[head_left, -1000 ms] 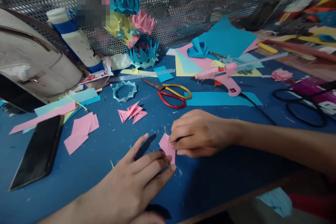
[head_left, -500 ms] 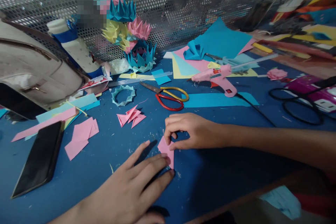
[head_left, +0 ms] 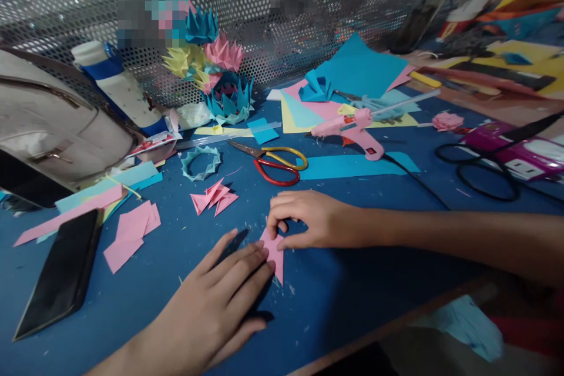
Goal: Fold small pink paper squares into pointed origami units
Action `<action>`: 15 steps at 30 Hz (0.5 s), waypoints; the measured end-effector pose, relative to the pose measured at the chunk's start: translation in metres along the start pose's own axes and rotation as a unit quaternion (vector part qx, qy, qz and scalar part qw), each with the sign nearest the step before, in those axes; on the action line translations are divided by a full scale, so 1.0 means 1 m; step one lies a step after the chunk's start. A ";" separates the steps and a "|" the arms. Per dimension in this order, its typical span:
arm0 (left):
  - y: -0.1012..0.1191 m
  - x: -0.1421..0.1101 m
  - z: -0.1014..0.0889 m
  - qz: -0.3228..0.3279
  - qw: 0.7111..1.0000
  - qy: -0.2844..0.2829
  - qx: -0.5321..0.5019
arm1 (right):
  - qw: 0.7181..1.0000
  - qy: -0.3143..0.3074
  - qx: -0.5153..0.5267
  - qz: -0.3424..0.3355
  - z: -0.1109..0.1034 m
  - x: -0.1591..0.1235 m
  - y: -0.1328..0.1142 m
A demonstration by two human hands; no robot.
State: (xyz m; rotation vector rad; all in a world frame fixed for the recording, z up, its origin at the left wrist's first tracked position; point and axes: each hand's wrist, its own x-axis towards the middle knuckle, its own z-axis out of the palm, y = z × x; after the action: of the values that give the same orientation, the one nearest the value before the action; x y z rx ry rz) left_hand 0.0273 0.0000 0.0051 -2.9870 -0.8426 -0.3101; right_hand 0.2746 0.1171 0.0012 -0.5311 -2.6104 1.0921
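Observation:
A small folded piece of pink paper (head_left: 275, 258) lies on the blue tabletop (head_left: 348, 305) between my hands. My right hand (head_left: 308, 220) is closed at its upper end, thumb and curled fingers on the paper. From the lower left, my left hand (head_left: 220, 288) lies flat with its fingers outstretched, fingertips touching the paper's left edge. Several folded pink paper pieces (head_left: 214, 196) sit in a small heap beyond my left hand. Flat pink paper pieces (head_left: 132, 229) lie farther left.
Scissors (head_left: 275, 163), a light-blue folded paper ring (head_left: 200, 164) and a pink glue gun (head_left: 350, 132) lie beyond my hands. A black phone (head_left: 59, 273) lies at left. Folded paper flowers (head_left: 229, 97), a bottle (head_left: 121, 88) and a bag (head_left: 53, 111) stand behind. A cable (head_left: 416, 179) trails right.
My left hand's fingers have drawn back from the lower part of the pink paper to its left edge. My right hand stays at the upper end. The view has shifted slightly.

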 end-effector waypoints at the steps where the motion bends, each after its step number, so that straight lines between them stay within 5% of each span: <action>1: 0.000 -0.001 0.001 -0.002 1.000 0.004 0.001 | 1.000 0.007 -0.001 0.005 0.000 0.000 -0.001; 15: 0.003 -0.001 0.006 -0.060 0.996 0.059 -0.029 | 0.999 0.038 -0.017 0.013 0.004 -0.002 -0.005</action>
State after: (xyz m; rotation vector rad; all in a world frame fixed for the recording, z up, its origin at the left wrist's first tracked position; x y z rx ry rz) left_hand 0.0293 -0.0025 -0.0008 -2.9396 -1.0202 -0.5175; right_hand 0.2743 0.1105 0.0023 -0.6046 -2.5665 1.0167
